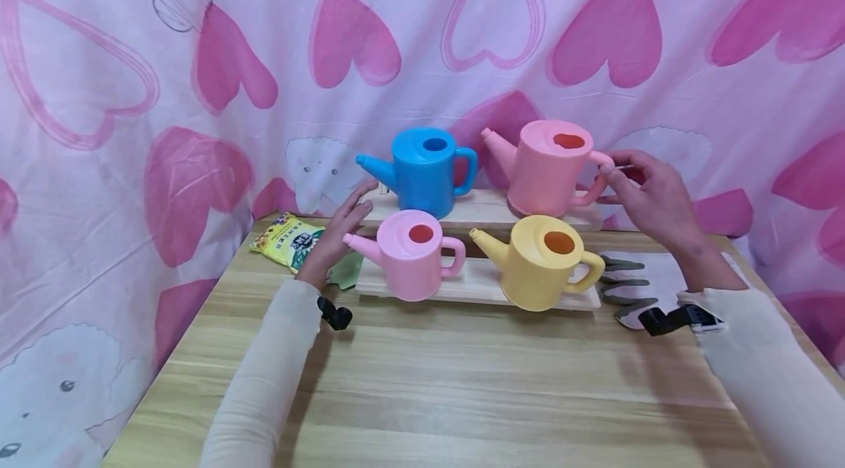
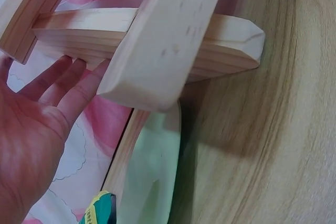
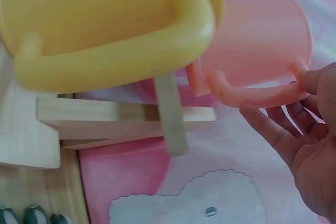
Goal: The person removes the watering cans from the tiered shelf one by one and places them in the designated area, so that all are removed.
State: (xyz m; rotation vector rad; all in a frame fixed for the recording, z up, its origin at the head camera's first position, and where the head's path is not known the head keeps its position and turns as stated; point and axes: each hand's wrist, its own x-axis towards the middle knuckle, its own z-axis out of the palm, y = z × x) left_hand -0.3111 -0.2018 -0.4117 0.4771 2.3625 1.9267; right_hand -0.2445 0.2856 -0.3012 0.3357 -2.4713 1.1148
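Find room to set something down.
Widest: the tabletop between the sleeves, before the wooden stand. Narrower: lower shelf, between pink can and yellow can. Crowded: left end, with left hand and yellow packet; right end, with right hand and glove.

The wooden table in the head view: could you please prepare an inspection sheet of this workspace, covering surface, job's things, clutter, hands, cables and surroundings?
Surface: wood-grain table, bearing a two-tier wooden stand.
Job's things: blue watering can and coral watering can on the rear tier; light pink watering can and yellow watering can on the front tier.
Clutter: yellow packet and a partly hidden pale green item at left; glove at right.
Hands: left hand at the stand's left end, contact uncertain; right hand holds the coral can's handle.
Cables: nothing seen.
Surroundings: pink curtain with hearts behind the table.
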